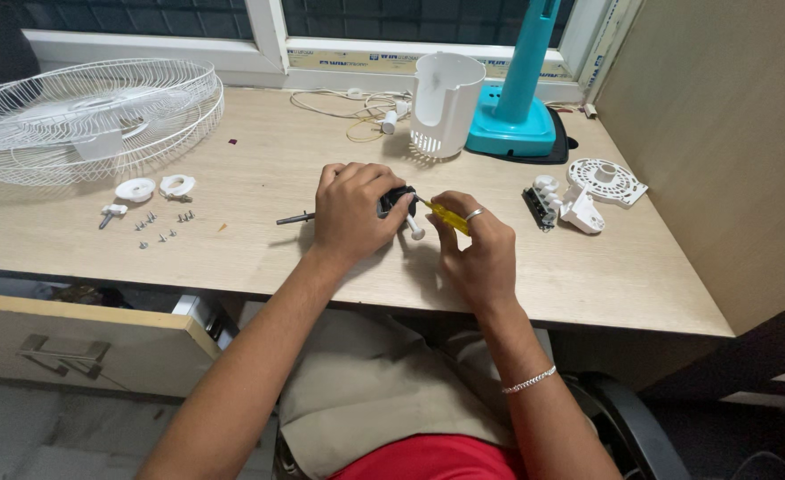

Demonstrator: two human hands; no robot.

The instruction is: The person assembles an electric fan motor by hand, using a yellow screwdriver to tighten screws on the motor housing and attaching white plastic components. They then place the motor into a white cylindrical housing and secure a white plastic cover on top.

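Note:
My left hand (351, 209) is closed over a dark fan motor (398, 199) on the wooden desk (588, 276); the motor's metal shaft (293, 218) sticks out to the left and a white peg (414, 228) pokes out at the right. My right hand (478, 247) grips a yellow-handled screwdriver (446, 214), its tip pointed into the motor. Most of the motor is hidden under my left palm.
White wire fan guards (90, 116) lie at the far left, with two white caps (157, 188) and several loose screws (163, 227) near them. A white motor housing (444, 102), teal fan stand (517, 116), white cord (348, 105) and white switch parts (583, 196) sit behind and right. A drawer (90, 342) stands open below.

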